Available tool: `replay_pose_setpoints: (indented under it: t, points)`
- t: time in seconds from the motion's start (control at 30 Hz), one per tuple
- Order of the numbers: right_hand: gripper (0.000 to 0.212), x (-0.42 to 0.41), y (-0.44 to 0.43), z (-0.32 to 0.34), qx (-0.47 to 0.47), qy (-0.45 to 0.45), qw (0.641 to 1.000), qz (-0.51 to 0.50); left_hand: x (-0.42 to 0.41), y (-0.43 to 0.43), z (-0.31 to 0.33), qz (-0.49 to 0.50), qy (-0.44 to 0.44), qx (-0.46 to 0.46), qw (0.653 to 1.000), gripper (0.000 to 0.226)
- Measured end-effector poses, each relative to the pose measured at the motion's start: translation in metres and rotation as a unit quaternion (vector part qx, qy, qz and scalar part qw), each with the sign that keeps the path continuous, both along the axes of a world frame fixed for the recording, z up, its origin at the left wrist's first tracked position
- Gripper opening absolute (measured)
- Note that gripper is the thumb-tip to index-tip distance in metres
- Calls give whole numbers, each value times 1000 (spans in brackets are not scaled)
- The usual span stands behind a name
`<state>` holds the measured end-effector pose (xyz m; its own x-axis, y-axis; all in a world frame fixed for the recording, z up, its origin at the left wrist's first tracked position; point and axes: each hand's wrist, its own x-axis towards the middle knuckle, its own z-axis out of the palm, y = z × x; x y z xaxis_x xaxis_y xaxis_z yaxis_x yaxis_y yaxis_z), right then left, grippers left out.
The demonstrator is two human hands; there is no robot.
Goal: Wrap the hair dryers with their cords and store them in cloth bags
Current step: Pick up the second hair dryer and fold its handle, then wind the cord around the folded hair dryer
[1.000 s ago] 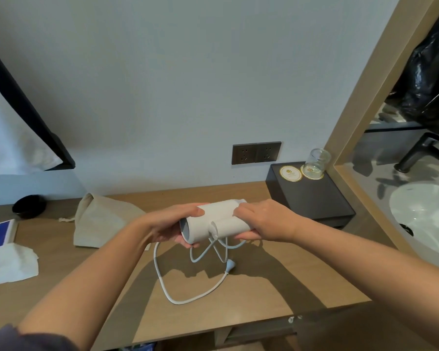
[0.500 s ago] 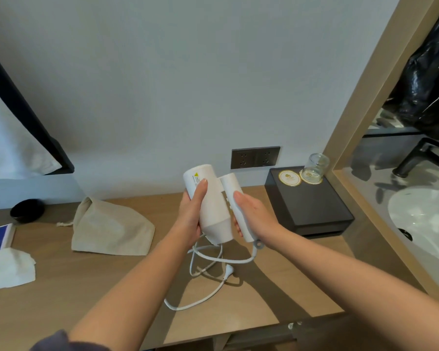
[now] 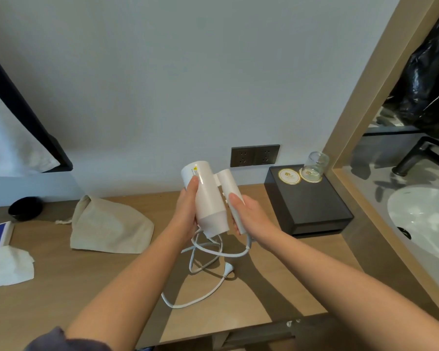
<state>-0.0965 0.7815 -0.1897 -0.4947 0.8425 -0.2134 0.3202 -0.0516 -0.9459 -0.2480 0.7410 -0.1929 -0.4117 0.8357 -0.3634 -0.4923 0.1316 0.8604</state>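
Both hands hold the white folding hair dryer (image 3: pixel 208 198) above the wooden counter (image 3: pixel 61 282): the left hand (image 3: pixel 188 211) grips its barrel, the right hand (image 3: pixel 249 216) its folded handle. Its cord (image 3: pixel 203 254) hangs unwound (plug resting on the counter). A beige cloth bag (image 3: pixel 109 224) lies left.

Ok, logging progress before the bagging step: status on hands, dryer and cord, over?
Left hand grips hair dryer barrel, right hand grips its handle. Cord unwound, trailing on desk. Cloth bag lies left, unobstructed.
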Motion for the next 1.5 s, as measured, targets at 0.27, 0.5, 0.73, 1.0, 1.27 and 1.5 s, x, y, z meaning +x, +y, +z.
replay_pose_setpoints:
  t: [0.27, 0.5, 0.73, 1.0, 1.27, 1.5]
  points:
    - [43, 10, 22, 7, -84, 53, 992, -80, -12, -42, -48, -264, 413, -46, 871, 33]
    - [24, 28, 31, 18, -20, -23, 999, -32, -26, -51, -41, -357, 662, 21, 659, 32]
    - [37, 45, 26, 20, 74, -152, 981, 99, -38, -49, -9, -326, 752, 77, 568, 50]
    - [42, 46, 11, 25, 168, -260, 924, 224, -48, -41, 16, -293, 791, 112, 525, 54]
    - [69, 57, 6, 25, 203, -361, 863, 288, -64, -38, 28, -290, 776, 72, 555, 63]
    - [51, 58, -1, 29, 252, -364, 839, 317, -60, -33, 32, -294, 719, 31, 629, 62]
